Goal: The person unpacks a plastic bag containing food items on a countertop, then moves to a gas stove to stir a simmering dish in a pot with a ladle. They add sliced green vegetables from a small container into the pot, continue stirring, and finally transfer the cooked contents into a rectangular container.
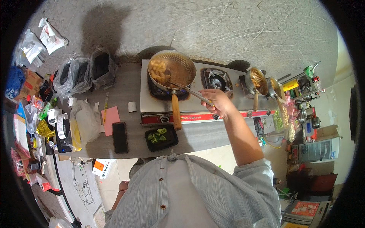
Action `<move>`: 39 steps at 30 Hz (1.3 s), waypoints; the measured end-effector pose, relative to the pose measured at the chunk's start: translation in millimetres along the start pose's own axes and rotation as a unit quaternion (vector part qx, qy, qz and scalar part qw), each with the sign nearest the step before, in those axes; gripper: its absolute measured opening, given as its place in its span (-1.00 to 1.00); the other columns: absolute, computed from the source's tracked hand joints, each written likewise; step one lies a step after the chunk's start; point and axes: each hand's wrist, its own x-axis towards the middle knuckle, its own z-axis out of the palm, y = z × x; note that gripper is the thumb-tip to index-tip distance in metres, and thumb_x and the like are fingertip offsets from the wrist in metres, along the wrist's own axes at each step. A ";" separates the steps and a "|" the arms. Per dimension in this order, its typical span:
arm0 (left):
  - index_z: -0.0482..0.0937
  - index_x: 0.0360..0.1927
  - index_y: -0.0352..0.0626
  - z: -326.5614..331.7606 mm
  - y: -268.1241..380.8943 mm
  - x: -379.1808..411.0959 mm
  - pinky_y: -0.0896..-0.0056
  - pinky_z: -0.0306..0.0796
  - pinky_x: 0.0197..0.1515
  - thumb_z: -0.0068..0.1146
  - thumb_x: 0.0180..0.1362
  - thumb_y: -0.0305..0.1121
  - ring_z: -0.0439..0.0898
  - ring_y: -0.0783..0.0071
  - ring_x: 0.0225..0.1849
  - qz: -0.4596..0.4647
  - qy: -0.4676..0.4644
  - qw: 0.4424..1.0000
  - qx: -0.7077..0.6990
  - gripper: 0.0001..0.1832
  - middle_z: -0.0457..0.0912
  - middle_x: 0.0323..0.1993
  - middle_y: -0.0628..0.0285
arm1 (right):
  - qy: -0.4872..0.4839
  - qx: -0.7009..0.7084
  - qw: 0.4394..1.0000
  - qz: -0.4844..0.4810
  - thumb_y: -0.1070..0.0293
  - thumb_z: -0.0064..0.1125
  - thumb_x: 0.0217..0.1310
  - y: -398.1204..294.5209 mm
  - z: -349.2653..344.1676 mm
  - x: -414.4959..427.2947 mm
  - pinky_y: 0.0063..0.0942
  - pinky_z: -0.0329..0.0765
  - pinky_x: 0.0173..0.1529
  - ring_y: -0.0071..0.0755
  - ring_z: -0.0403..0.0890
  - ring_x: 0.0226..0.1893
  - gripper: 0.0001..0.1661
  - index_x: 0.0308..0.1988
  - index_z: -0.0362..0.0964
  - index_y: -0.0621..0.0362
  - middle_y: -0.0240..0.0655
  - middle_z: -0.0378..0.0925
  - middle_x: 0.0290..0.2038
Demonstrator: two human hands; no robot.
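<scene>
My right hand (pixel 216 100) grips a pair of metal tongs (pixel 199 96), whose tips reach into a dimpled metal pan (pixel 186 61). Golden-brown pieces of food (pixel 158 71) are heaped on the pan's left side, beside brownish liquid or residue. The pan sits over the left burner of a gas stove (pixel 146 105), its wooden handle (pixel 176 114) pointing toward me. Blue flame shows faintly beneath it. My left hand (pixel 123 185) hangs low beside my body, partly hidden by my shirt; its fingers cannot be made out. A black tray of cut green vegetables (pixel 157 138) lies before me.
A bare burner (pixel 217 81) is right of the pan. Farther right stand a smaller pan with food (pixel 256 79) and another pan (pixel 274 85). Left on the counter are a phone (pixel 120 138), pink paper (pixel 111 119), a plastic bag (pixel 85 122) and bag-lined black containers (pixel 101 67).
</scene>
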 end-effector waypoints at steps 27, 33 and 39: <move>0.58 -0.54 -0.11 10.4 -10.0 6.1 0.21 0.40 -0.36 -0.07 -0.09 -0.32 0.54 0.18 -0.41 0.089 -0.007 0.989 0.115 -0.81 0.57 -0.52 0.10 | 0.093 -0.049 0.992 -0.072 0.38 -0.10 0.15 37.6 39.9 19.5 -0.54 0.24 -0.74 -0.52 0.34 -0.75 -0.65 -0.06 0.27 0.29 -0.30 0.38 -0.60; 0.51 -0.65 -0.19 -27.7 52.6 -29.2 0.30 0.33 -0.56 -0.08 -0.06 -0.45 0.50 0.32 -0.59 0.005 0.102 0.991 -0.087 -0.83 0.52 -0.65 0.15 | -0.017 0.251 0.968 -0.013 0.32 -0.19 0.22 36.6 23.8 1.9 -0.77 0.08 -0.77 -0.73 0.14 -0.79 -0.61 0.00 0.23 0.30 -0.35 0.31 -0.55; 0.52 -0.64 -0.21 -27.6 46.1 5.0 0.34 0.29 -0.61 -0.09 -0.06 -0.46 0.46 0.36 -0.64 -0.005 0.039 0.993 -0.114 -0.84 0.49 -0.70 0.16 | 0.197 -0.167 0.922 -0.288 0.43 -0.05 0.18 69.8 11.9 -8.3 -0.59 0.24 -0.70 -0.61 0.33 -0.71 -0.56 0.08 0.22 0.26 -0.30 0.42 -0.51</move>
